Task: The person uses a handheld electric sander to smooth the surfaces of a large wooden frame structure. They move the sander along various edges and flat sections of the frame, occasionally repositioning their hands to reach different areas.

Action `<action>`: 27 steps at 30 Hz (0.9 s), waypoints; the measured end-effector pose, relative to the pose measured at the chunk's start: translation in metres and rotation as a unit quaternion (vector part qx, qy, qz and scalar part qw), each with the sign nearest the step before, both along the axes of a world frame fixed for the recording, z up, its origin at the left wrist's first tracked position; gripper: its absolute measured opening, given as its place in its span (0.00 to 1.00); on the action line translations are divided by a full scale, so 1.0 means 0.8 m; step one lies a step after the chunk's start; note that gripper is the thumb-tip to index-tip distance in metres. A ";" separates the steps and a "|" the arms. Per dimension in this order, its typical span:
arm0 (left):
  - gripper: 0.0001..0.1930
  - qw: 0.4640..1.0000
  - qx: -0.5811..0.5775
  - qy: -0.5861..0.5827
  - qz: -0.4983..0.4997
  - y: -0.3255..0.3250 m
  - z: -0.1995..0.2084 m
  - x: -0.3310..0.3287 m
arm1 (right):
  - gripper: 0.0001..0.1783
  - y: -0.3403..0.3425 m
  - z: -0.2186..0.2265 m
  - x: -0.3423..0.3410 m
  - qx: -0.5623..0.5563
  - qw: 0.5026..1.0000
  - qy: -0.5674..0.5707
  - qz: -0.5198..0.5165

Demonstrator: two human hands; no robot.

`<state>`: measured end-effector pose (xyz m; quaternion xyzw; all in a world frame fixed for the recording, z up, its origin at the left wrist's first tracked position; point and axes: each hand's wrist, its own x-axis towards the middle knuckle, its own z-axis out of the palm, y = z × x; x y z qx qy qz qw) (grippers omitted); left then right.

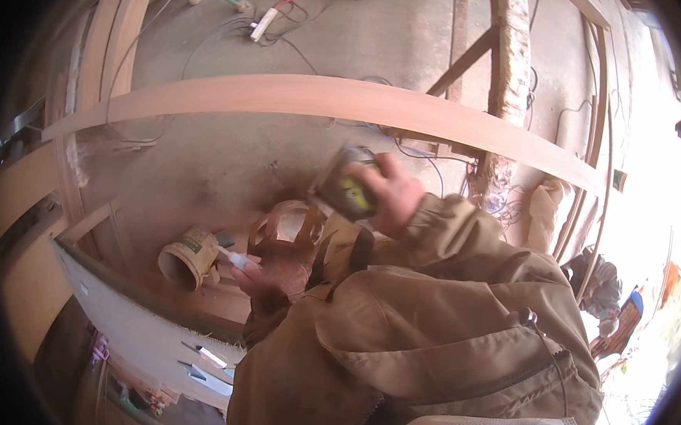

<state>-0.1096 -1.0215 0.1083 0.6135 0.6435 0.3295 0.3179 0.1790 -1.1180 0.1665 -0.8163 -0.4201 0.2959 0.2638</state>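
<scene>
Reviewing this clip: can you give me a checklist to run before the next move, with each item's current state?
1. Dark-and-green tool gripped by the right hand: ok.
2. Small white object held in the left hand: ok, though its kind is unclear.
3. Tool apart from the long pale board: ok, a gap shows between them in this view.
4. Floor free of loose cables: not ok, some lie near the white power strip.
5. Tool switched off: cannot tell.

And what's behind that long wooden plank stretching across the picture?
Beyond the plank, a white power strip and dark cables lie on the grey floor. Whatever sits directly under the plank is covered, so I can't tell.
</scene>
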 end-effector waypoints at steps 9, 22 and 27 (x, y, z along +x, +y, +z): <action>0.12 0.971 0.200 0.081 -0.105 0.034 -0.017 -0.015 | 0.40 -0.074 -0.010 0.130 0.023 0.981 -0.150 -0.118; 0.25 0.999 0.026 -0.045 0.012 0.247 -0.032 -0.066 | 0.38 0.176 -0.040 0.065 -0.037 0.988 -0.145 0.044; 0.23 0.998 0.017 -0.035 -0.049 0.353 -0.020 -0.148 | 0.37 0.331 -0.038 0.008 -0.060 0.983 -0.159 0.071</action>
